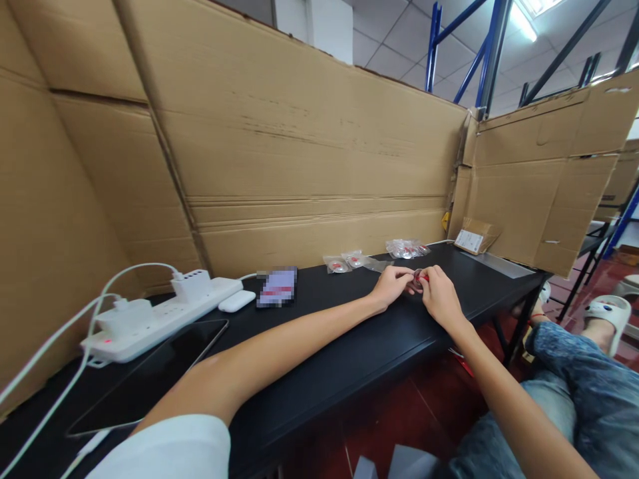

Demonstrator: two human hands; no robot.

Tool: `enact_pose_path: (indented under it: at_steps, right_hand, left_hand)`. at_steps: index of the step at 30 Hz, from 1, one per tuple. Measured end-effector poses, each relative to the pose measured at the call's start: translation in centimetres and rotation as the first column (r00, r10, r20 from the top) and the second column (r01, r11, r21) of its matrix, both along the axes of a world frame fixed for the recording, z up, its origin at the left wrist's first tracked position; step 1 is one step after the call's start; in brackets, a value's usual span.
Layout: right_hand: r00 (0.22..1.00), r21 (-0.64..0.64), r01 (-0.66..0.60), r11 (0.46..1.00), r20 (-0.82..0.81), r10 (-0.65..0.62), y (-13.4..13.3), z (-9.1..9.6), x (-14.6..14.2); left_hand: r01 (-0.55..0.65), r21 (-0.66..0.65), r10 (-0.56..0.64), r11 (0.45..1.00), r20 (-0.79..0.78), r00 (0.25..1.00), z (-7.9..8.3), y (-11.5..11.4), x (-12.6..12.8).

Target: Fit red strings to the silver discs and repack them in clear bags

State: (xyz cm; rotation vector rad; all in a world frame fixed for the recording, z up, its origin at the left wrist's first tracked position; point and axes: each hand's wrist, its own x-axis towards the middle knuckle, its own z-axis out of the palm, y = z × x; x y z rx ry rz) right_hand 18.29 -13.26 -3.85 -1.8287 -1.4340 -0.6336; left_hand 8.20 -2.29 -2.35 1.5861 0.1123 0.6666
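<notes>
small part (419, 277) between left hand (393, 285) and right hand (440, 297) on table (349, 359); packets (344, 264) just behind; power strip (160, 309) far left

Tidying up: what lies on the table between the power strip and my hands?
Head view: a small white case, a blurred flat item, then bare table up to the left hand and right hand pinching a red part.

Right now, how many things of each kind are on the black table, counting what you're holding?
power strip: 1
chargers plugged into it: 2
white case: 1
phone: 1
tablet: 1
single small bags with red parts: 2
pile of bags: 1, number inside unclear
small red item held between left hand and right hand: 1
Total: 10
</notes>
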Motion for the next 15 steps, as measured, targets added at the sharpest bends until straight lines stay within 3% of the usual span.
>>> enact_pose_path:
  at_steps: [5,9,15]
  right_hand:
    - [0.999,-0.025,0.030,0.999,0.013,-0.030,-0.32,0.30,-0.52]
    - [0.999,-0.018,0.043,0.999,-0.003,-0.043,-0.55,0.55,-0.82]
    - [0.988,0.047,-0.147,0.988,-0.029,0.149,-0.62,0.56,-0.58]
  left_hand:
    - [0.034,-0.095,-0.036,0.995,-0.021,0.999,-0.16,0.09,-0.06]
    - [0.039,-0.067,-0.040,0.997,-0.007,0.999,-0.37,0.17,0.04]
    - [-0.004,-0.049,0.006,0.999,0.038,0.999,-0.90,0.70,0.25]
